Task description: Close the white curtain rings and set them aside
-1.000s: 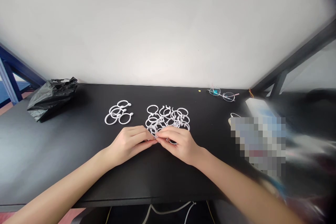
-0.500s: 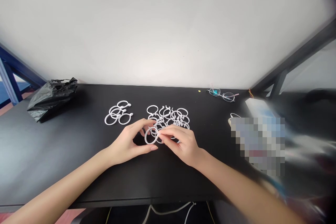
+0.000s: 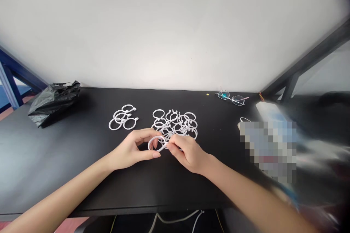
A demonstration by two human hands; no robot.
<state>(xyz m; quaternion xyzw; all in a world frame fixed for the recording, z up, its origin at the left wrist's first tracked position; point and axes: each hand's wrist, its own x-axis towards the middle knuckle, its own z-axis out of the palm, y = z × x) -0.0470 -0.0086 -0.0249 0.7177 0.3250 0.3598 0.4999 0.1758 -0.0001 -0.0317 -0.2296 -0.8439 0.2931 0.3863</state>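
A white plastic snap ring [image 3: 149, 145], like a shower curtain ring, is held between my two hands just in front of a pile. My left hand [image 3: 138, 146] curves around its left side, fingers over the top and thumb along the bottom. At the ring's right end, my right hand [image 3: 187, 151] pinches the joint between thumb and forefinger; the fingers hide the joint itself. Behind the hands lies a pile of loose white rings [image 3: 159, 114], several showing parted ends, partly covered by my fingers. Farther left sits a smaller group of rings [image 3: 115, 124] with closed, knobbed ends.
The black table [image 3: 131, 189] meets a pale wall. A crumpled black plastic bag [image 3: 54, 103] sits at the left. Eyeglasses [image 3: 237, 100] lie at the back right, near a small yellow bit [image 3: 207, 94]. Blurred packages [image 3: 269, 113] are at the right, and cables [image 3: 177, 220] hang below the front edge.
The held ring has tilted flatter and shifted slightly left and down. My right-hand fingers have curled in more tightly at its joint, and my left fingers have dropped a little.
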